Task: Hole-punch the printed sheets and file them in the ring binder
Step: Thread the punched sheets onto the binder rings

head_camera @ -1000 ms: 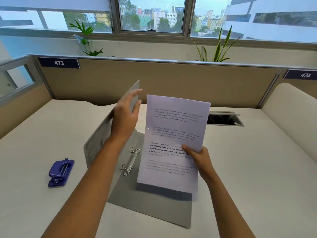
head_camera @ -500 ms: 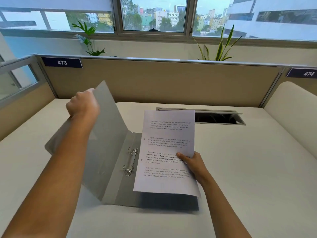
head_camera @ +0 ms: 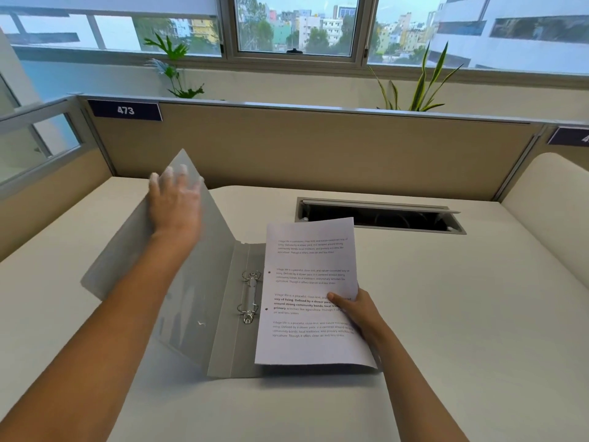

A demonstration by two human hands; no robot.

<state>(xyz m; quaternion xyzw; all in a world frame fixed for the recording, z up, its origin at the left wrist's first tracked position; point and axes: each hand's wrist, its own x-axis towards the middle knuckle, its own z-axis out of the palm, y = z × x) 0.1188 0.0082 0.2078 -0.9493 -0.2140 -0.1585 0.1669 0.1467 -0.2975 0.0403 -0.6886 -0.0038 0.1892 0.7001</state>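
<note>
Window [head_camera: 293, 23]: running across the top of the frame, showing city buildings and trees
Desk [head_camera: 446, 314]: pale and cream, filling the lower two thirds of the frame
Partition [head_camera: 318, 148]: a tan panel standing along the far edge of the desk
Ring binder [head_camera: 236, 346]: grey, lying open at the centre of the frame with its spine flat on the desk
Front cover [head_camera: 216, 250]: frosted and translucent, standing tilted up at centre left, its top corner pointing at the partition
Printed sheets [head_camera: 306, 349]: white pages with four blocks of text, hovering tilted over the binder's right half, the left edge sitting just beside the rings and the lower right corner curling down
Cable slot [head_camera: 379, 215]: a dark open recess sitting in the desk just beyond the sheets
Left hand [head_camera: 175, 212]: blurred, reaching to the upper part of the front cover with fingers spread and straight, gripping nothing that can be made out
Right hand [head_camera: 363, 314]: pinching the sheets at their right edge, thumb lying on top and fingers going underneath
Plants [head_camera: 417, 84]: two green ones rising behind the partition
Number plate [head_camera: 126, 110]: dark, reading 473, at upper left
Ring mechanism [head_camera: 250, 296]: two metal rings standing on the spine
Punched holes [head_camera: 269, 272]: two showing along the sheets' left margin
</note>
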